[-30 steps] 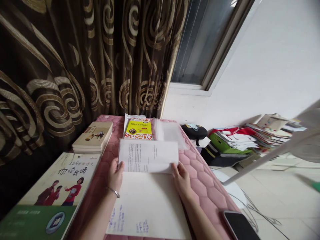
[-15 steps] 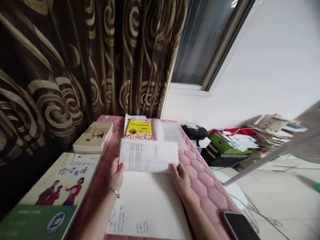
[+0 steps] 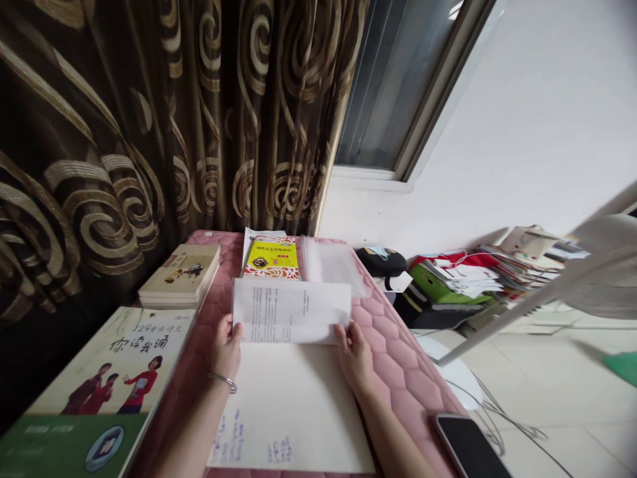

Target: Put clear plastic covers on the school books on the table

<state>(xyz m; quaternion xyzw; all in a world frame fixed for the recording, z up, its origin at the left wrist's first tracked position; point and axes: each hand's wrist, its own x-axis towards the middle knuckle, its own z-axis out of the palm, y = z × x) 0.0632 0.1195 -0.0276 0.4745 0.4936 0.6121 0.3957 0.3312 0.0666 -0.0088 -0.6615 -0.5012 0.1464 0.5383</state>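
A white sheet of paper (image 3: 291, 312) with printed columns of text is held up between my two hands. My left hand (image 3: 227, 348) grips its lower left edge, thumb on the front. At the lower right corner my right hand (image 3: 355, 355) pinches it between thumb and fingers. Beneath lies a large blank-looking white page (image 3: 298, 398) with blue handwriting near its bottom edge. Just behind the sheet is a yellow, orange and white book (image 3: 273, 255). Clear plastic covers (image 3: 333, 262) lie to the right of that book.
A large green and white book (image 3: 94, 392) and a stack of beige books (image 3: 179, 275) lie on the left. A phone (image 3: 470, 445) rests at the right on the pink quilted surface (image 3: 398, 372). Beyond its edge stands a white fan (image 3: 517, 318); a patterned curtain (image 3: 199, 119) hangs behind.
The whole view has shifted slightly, so things appear a little farther left. Both hands keep hold of the sheet, which hardly moves.
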